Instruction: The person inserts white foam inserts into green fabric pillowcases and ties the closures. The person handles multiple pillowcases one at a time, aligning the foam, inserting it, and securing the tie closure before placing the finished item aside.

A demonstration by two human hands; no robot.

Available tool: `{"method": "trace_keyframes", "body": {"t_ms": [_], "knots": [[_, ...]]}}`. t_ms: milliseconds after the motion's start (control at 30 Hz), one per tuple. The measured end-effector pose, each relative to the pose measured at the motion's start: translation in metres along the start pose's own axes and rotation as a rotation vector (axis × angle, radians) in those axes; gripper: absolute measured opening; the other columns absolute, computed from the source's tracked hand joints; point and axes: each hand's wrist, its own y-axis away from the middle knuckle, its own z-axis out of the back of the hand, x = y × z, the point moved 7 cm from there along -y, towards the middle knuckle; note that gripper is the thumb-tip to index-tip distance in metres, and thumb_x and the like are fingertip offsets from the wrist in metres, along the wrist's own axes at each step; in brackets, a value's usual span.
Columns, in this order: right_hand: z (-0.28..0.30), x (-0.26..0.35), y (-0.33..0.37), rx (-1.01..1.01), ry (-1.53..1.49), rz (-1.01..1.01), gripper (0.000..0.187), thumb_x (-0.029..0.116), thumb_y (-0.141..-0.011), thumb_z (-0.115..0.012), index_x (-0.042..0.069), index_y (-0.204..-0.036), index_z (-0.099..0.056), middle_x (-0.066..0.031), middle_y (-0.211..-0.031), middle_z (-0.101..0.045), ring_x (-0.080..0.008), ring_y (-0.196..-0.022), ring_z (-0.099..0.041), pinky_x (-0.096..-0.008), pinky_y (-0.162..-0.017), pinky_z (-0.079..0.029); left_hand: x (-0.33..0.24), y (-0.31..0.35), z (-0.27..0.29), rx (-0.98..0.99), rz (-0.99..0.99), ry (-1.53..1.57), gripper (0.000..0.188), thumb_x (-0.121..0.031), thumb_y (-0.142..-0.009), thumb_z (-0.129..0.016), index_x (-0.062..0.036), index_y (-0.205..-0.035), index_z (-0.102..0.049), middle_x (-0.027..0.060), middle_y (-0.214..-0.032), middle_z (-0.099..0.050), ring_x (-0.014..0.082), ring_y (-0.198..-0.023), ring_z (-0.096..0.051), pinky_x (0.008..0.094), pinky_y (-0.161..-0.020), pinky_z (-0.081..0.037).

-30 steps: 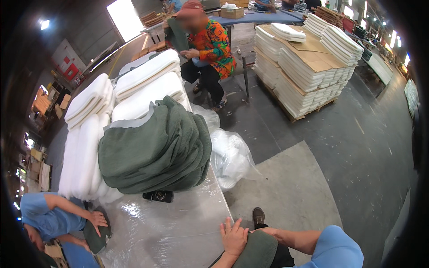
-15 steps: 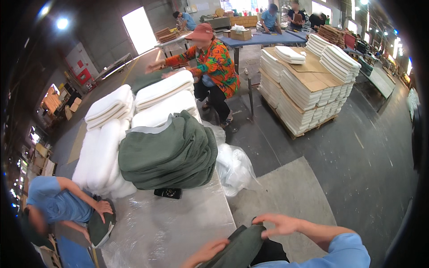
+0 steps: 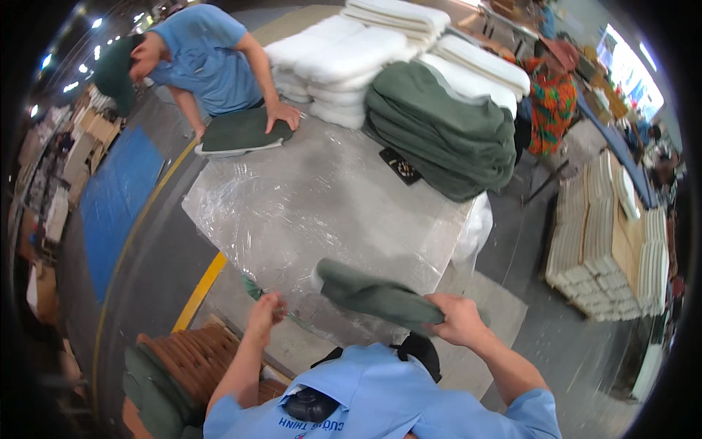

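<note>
A dark green padded fabric piece (image 3: pixel 376 294) is held out over the near edge of the plastic-covered table (image 3: pixel 322 212). My right hand (image 3: pixel 459 320) grips its right end, and its left end hangs free, slightly blurred. My left hand (image 3: pixel 266 319) is at the table's near left edge, apart from the fabric piece. Its fingers are curled in; what they hold, if anything, is too small to make out. Toward the far right of the table lies a heap of dark green fabric covers (image 3: pixel 442 128), with a small black object (image 3: pixel 399 166) beside it.
White pads (image 3: pixel 344 55) are stacked at the table's far side. At the far left a co-worker (image 3: pixel 201 51) presses a green-topped cushion (image 3: pixel 245 132). Brown slats (image 3: pixel 194 358) and green fabric stand at lower left. A pallet of white pads (image 3: pixel 603 249) stands right.
The view has swung left and down toward my body. My left hand has come away from the green fabric piece, while my right hand holds it. The co-worker's cushion now lies on the table.
</note>
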Motion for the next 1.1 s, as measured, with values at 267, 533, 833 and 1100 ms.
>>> {"method": "trace_keyframes", "body": {"t_ms": [267,533,833,1100], "knots": [[0.028,-0.002,0.032,-0.373,-0.674,-0.275,0.046,0.008,-0.085,-0.086,-0.004,-0.126,-0.069,-0.0142,-0.109,-0.079,-0.0160,-0.097,-0.074,-0.0360,-0.086,-0.059,0.009,0.035,-0.215,0.440,-0.080,0.141,0.070,-0.051,-0.109,-0.059,-0.0146,-0.164,-0.038,0.0113,-0.143,-0.064,0.0242,-0.125,-0.064,0.0447,-0.105,-0.051],[-0.020,0.122,-0.002,-0.325,-0.624,0.308,0.067,0.031,-0.098,-0.077,0.003,-0.153,-0.051,-0.0219,-0.146,-0.061,-0.0327,-0.136,-0.059,-0.0418,-0.112,-0.048,-0.118,-0.055,-0.230,0.612,-0.226,0.250,0.062,-0.049,-0.112,-0.052,-0.0102,-0.160,-0.043,0.0107,-0.147,-0.062,0.0215,-0.124,-0.063,0.0413,-0.104,-0.052],[-0.038,-0.010,-0.024,-0.645,-1.214,-0.159,0.041,0.022,-0.097,-0.083,0.003,-0.123,-0.057,-0.0011,-0.100,-0.062,-0.0093,-0.093,-0.060,-0.0261,-0.081,-0.051,-0.124,-0.012,-0.238,0.678,-0.019,0.078,0.061,-0.046,-0.112,-0.053,-0.0091,-0.159,-0.044,0.0113,-0.148,-0.062,0.0218,-0.122,-0.064,0.0414,-0.105,-0.052],[-0.118,-0.048,0.035,-0.787,-1.319,-0.385,0.044,0.021,-0.088,-0.091,0.005,-0.112,-0.057,-0.0019,-0.095,-0.060,-0.0131,-0.085,-0.056,-0.0316,-0.077,-0.051,-0.074,-0.002,-0.259,0.696,0.173,-0.028,0.060,-0.044,-0.111,-0.053,-0.0081,-0.159,-0.044,0.0117,-0.148,-0.062,0.0220,-0.121,-0.064,0.0414,-0.105,-0.052]]}}
